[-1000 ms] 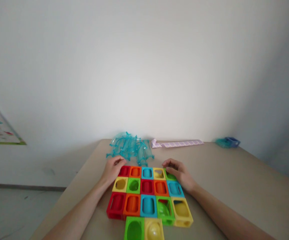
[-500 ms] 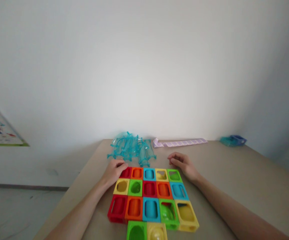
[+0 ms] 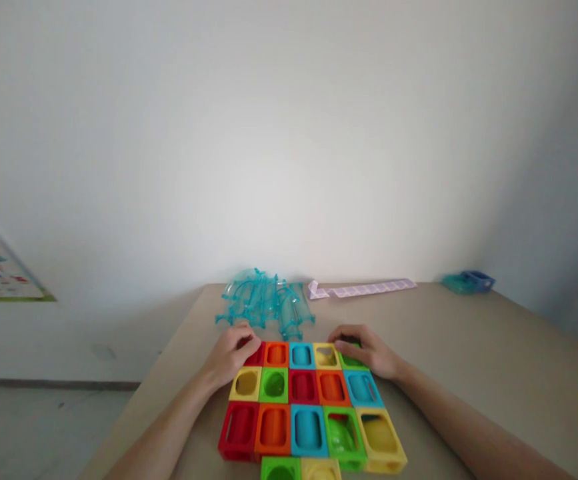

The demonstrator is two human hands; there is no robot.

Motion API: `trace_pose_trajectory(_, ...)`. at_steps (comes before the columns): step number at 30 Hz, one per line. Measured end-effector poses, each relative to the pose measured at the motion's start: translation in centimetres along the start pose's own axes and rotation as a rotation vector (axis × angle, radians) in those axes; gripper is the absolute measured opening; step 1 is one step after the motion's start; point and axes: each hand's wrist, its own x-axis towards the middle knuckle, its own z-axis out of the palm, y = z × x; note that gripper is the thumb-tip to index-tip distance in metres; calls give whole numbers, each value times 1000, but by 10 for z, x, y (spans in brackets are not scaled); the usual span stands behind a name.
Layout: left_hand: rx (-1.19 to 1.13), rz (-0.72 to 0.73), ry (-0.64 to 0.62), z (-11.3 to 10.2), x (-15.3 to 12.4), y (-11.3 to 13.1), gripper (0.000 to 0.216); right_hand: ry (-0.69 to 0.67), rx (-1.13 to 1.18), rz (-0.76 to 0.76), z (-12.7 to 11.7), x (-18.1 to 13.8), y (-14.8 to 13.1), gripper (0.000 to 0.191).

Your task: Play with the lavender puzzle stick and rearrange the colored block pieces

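Where two hands [image 3: 232, 350] [image 3: 369, 350] rest, seventeen blocks [image 3: 303, 387]

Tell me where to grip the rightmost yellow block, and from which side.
I'd pinch the yellow block by its right wall, coming from the right with the right hand, thumb over the top rim: that side stands free, while a green block borders its left and a blue block its far side.

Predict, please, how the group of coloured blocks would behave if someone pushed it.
The coloured blocks would probably slide rather than roll, having square outlines and lying flat on the table. They might separate along the visible seams. Their large openings suggest they are light for their size.
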Motion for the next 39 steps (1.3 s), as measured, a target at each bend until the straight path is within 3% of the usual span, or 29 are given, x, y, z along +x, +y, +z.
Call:
trace_pose_trajectory(2,35,3,-10,0,-2,9,18,-6,-23,1,0,0,2,31)
trace_pose_trajectory(8,49,18,-239,0,-5,29,28,-12,-56,-16,1,1,6,37)
trace_pose_trajectory(15,88,70,-270,-4,-1,26,24,-10,-59,-41,3,2,3,37)
trace_pose_trajectory(20,161,84,-177,1,-6,34,14,-7,-66,-54,5,3,1,37)
trace_pose_trajectory(23,270,174,-126,4,-9,35,10,0,-78,-55,5,3,1,37)
trace_pose_trajectory(27,249,291,205,8,-14,33,9,23,-85,-54,7,3,2,33)
trace_pose_trajectory(29,103,261,276,11,-17,34,10,47,-85,-60,7,2,3,28)
trace_pose_trajectory(31,-44,182,174,15,-18,38,20,87,-91,-75,7,2,2,22)
trace_pose_trajectory(34,-72,147,-41,20,-19,43,22,152,-104,-98,6,0,-1,12)
trace_pose_trajectory(39,-110,107,-52,21,-17,43,19,173,-66,-88,7,-5,-6,8)
